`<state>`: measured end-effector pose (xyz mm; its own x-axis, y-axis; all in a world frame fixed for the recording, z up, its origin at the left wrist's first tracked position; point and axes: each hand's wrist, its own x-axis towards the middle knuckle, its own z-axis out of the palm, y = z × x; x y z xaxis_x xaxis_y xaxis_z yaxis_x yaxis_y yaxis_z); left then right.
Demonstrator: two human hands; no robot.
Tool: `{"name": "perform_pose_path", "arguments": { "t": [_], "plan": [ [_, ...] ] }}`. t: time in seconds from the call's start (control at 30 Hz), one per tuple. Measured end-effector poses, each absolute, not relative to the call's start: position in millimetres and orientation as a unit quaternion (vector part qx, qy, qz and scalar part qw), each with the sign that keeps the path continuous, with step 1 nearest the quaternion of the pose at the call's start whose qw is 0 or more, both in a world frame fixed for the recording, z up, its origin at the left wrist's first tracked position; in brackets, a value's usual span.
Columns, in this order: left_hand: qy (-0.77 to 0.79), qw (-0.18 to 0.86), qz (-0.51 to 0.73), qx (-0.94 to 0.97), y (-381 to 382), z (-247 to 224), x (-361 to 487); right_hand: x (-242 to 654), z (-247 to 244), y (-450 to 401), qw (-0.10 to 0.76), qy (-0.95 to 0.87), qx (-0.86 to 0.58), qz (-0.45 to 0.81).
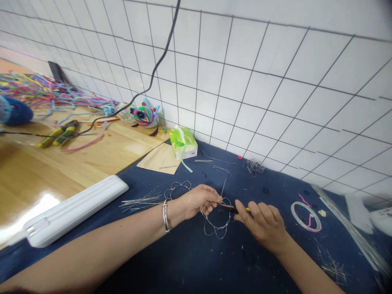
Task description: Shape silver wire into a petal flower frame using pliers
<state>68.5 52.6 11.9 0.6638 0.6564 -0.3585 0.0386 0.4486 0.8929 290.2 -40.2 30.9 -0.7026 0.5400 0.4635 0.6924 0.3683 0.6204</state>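
Note:
My left hand [200, 201], with a silver bangle at its wrist, is closed in a pinch on a wire ring [217, 227]. The ring has looped wire petals and small pink marks where they join it. A straight wire end [223, 188] sticks up beside the fingertips. My right hand [261, 223] grips a pair of pliers [228, 207] with a yellow handle end. Their dark jaws reach the wire at my left fingertips; the exact contact is too small to make out. Another looped wire ring [177, 187] lies behind my left wrist, partly hidden by it.
Cut wires [142, 200] lie left of my hands, a tangled wire bundle [255, 166] near the wall. A tape roll [306, 216] sits right, a white lamp bar [76, 210] left. Yellow-green pliers [59, 134] and pipe cleaners [55, 92] are on the wooden table. A tissue pack [183, 143] stands behind.

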Motion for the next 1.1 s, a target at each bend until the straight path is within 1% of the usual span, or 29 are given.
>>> {"name": "perform_pose_path", "arguments": {
  "t": [0.37,0.57,0.8,1.1],
  "plan": [
    [0.362,0.767,0.198,0.491,49.8,14.3,69.1,290.5,28.1,-40.1,0.087,-0.827,-0.386,-0.399],
    [0.363,0.759,0.212,0.497,48.8,13.5,69.1,291.0,21.7,-36.5,0.127,-0.826,-0.394,-0.382],
    [0.355,0.746,0.248,0.506,46.7,18.1,71.1,290.7,22.6,-35.6,0.123,-0.833,-0.415,-0.344],
    [0.334,0.718,0.271,0.547,47.2,15.9,70.0,290.3,25.2,-34.6,0.096,-0.842,-0.440,-0.295]
  ]
}}
